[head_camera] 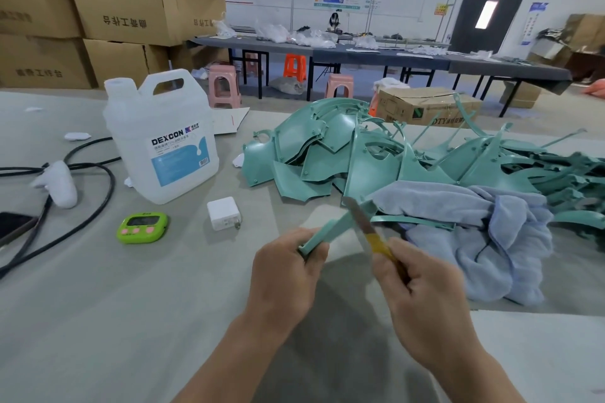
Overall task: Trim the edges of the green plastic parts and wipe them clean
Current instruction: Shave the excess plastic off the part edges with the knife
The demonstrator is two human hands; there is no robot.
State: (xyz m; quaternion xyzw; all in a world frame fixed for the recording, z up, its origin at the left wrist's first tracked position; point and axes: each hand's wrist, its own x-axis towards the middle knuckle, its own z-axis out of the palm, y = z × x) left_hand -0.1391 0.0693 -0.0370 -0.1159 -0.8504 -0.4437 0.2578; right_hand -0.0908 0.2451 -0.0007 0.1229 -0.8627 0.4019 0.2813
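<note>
My left hand (288,271) grips the near end of a long, narrow green plastic part (340,222) that slants up to the right. My right hand (422,291) grips a knife (363,222) by its yellow handle, and the blade lies across the part's upper edge. Behind them a pile of green plastic parts (327,154) spreads over the grey table (114,304). A light blue towel (474,232) lies bunched at the right, over some of the parts.
A white DEXCON jug (160,141) stands at the left. Nearby lie a green timer (142,227), a white charger (224,214), black cables (98,193), a phone (13,226) and a white controller (60,185). Cardboard boxes (98,10), stools and long tables fill the background.
</note>
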